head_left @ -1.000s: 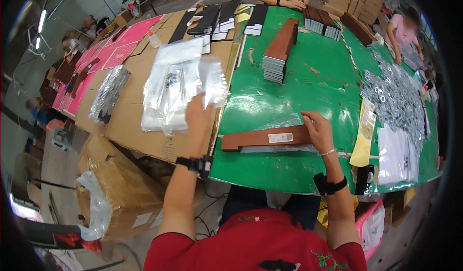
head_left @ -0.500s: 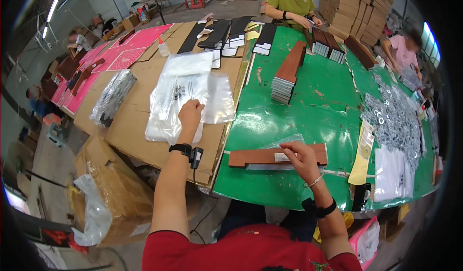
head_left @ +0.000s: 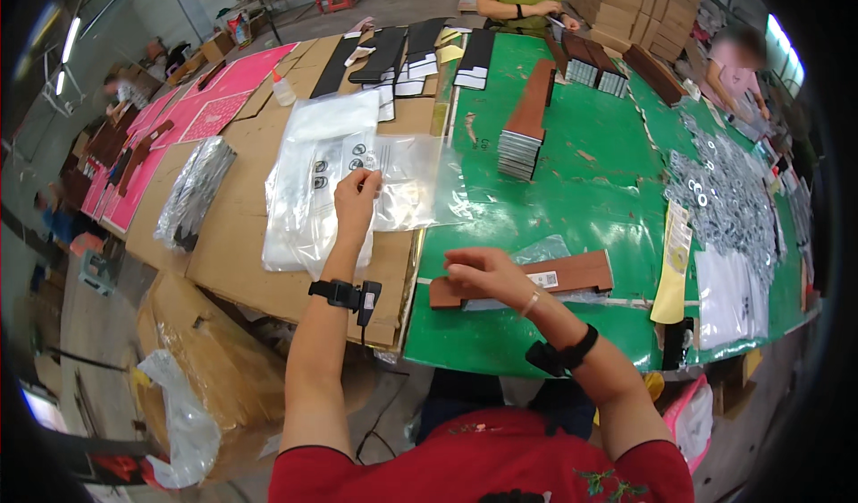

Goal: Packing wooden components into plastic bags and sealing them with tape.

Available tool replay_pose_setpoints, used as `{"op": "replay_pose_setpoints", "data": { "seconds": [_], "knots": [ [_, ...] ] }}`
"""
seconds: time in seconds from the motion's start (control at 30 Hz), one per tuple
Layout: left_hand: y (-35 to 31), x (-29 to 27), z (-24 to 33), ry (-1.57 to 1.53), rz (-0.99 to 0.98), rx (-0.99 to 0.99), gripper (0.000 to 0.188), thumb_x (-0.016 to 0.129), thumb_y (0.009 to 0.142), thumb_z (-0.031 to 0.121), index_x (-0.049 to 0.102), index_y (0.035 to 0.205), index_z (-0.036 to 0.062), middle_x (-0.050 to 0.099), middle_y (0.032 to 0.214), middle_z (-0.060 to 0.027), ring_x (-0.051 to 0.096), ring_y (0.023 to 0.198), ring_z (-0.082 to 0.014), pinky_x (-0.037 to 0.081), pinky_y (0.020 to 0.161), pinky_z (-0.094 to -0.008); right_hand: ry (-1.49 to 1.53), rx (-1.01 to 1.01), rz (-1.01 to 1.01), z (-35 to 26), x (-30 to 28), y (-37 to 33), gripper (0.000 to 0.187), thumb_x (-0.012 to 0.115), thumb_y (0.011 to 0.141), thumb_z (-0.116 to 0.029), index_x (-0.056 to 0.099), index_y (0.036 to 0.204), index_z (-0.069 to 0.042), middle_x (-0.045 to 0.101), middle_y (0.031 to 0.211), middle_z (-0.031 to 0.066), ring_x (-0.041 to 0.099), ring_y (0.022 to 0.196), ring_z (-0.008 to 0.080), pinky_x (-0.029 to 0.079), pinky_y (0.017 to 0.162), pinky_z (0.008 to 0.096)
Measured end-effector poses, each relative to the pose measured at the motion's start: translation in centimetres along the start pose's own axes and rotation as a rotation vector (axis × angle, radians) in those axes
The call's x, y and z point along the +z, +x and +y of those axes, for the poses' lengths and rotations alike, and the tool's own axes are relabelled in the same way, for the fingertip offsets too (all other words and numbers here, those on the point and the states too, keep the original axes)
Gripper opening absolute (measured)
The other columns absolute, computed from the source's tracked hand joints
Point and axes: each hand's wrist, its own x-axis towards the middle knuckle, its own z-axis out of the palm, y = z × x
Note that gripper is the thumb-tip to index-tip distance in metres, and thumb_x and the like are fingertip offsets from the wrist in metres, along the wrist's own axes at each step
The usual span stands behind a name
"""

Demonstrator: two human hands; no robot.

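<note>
My left hand [head_left: 355, 201] reaches out over a stack of clear plastic bags [head_left: 308, 194] lying on brown cardboard, and its fingertips pinch the top bag near its printed marks. My right hand [head_left: 483, 273] rests on the left end of a long flat brown box [head_left: 572, 275] with a white label, which lies on the green table [head_left: 572, 172] near its front edge. A crumpled clear bag [head_left: 542, 253] lies under and behind the box. Both wrists wear black bands.
A stack of brown boxes [head_left: 527, 123] stands mid-table. A heap of small clear packets [head_left: 728, 199] and white sheets [head_left: 728, 293] lie at right, with a yellow strip [head_left: 672, 270] beside them. Two other people work at the far edge. Pink sheets [head_left: 210, 114] and cardboard boxes [head_left: 192, 369] lie left.
My left hand moved from the cardboard's edge out onto the bag stack and took hold of the top bag. My right hand slid from the box's right part to its left end.
</note>
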Motion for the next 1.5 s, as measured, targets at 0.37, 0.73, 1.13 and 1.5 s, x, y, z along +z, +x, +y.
{"op": "replay_pose_setpoints", "data": {
  "seconds": [0.37, 0.73, 1.13, 1.5],
  "knots": [
    [-0.6, -0.4, -0.6, -0.056, -0.060, -0.017, 0.023, 0.063, 0.095, 0.022, 0.066, 0.084, 0.0020, 0.062, 0.073, 0.0001, 0.055, 0.067, -0.0064, 0.042, 0.060, -0.0222, 0.061, 0.234, 0.130, 0.6, -2.0, 7.2, 0.068, 0.071, 0.088, -0.040, 0.056, 0.129, 0.012, 0.062, 0.125, 0.0239, 0.066, 0.105, 0.0296, 0.056, 0.083, 0.0375],
    [-2.6, -0.6, -0.6, -0.116, -0.131, -0.019, 0.024, 0.065, 0.094, 0.021, 0.070, 0.086, -0.0012, 0.064, 0.071, -0.0025, 0.058, 0.067, -0.0085, 0.046, 0.065, -0.0238, 0.627, 0.318, 0.346, 1.2, 0.2, 11.6, 0.051, 0.068, 0.093, -0.041, 0.055, 0.127, -0.006, 0.065, 0.115, 0.0074, 0.063, 0.105, 0.0192, 0.051, 0.084, 0.0351],
    [-0.3, -0.8, -6.9, 0.642, 0.000, -0.011, 0.075, 0.071, 0.084, 0.040, 0.044, 0.142, -0.0002, 0.060, 0.121, -0.0237, 0.058, 0.111, -0.0398, 0.048, 0.091, -0.0488, 0.124, -0.292, 0.467, -4.3, -9.1, 6.4, 0.028, 0.067, 0.093, -0.026, 0.071, 0.110, -0.004, 0.071, 0.103, 0.0016, 0.064, 0.095, 0.0116, 0.049, 0.083, 0.0283],
    [2.5, 4.2, -9.3, 0.408, -0.027, -0.110, 0.037, 0.062, 0.084, 0.018, 0.063, 0.117, 0.0020, 0.067, 0.107, -0.0234, 0.063, 0.103, -0.0406, 0.050, 0.086, -0.0494, -1.198, 0.218, 0.279, -1.6, -9.6, 2.9, 0.038, 0.069, 0.086, -0.041, 0.074, 0.100, -0.006, 0.073, 0.087, 0.0137, 0.070, 0.078, 0.0288, 0.054, 0.069, 0.0411]
  ]
}}
